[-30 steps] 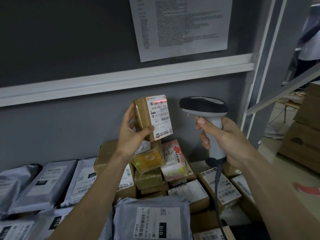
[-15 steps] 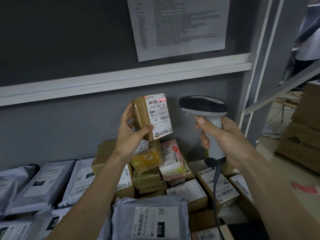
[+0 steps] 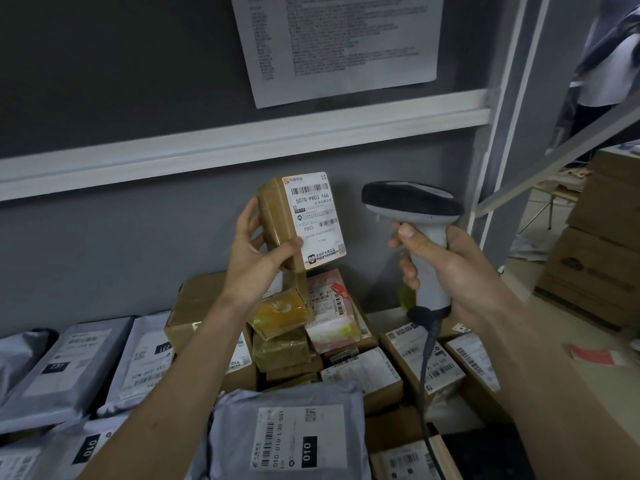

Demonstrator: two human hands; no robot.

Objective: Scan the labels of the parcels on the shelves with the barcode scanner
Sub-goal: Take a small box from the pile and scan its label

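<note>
My left hand (image 3: 258, 252) holds a small brown taped parcel (image 3: 277, 220) upright at chest height, its white shipping label (image 3: 317, 218) turned toward me and to the right. Just right of it, my right hand (image 3: 446, 268) grips the grey handle of a barcode scanner (image 3: 412, 202), whose dark head points left at the label. No red scan line shows on the label. The scanner's cable (image 3: 424, 375) hangs down over the pile.
Below lies a shelf pile: grey poly mailers (image 3: 287, 434) in front and at left (image 3: 69, 368), brown boxes (image 3: 420, 355), yellow-wrapped packets (image 3: 280, 313), a pink parcel (image 3: 330, 313). A printed sheet (image 3: 332, 39) hangs on the grey back wall. Stacked cartons (image 3: 602, 258) and a person (image 3: 609, 64) are at far right.
The red scan line that lay across the label's top barcode has gone out. Parcel and scanner stay almost in place, the parcel tilted slightly.
</note>
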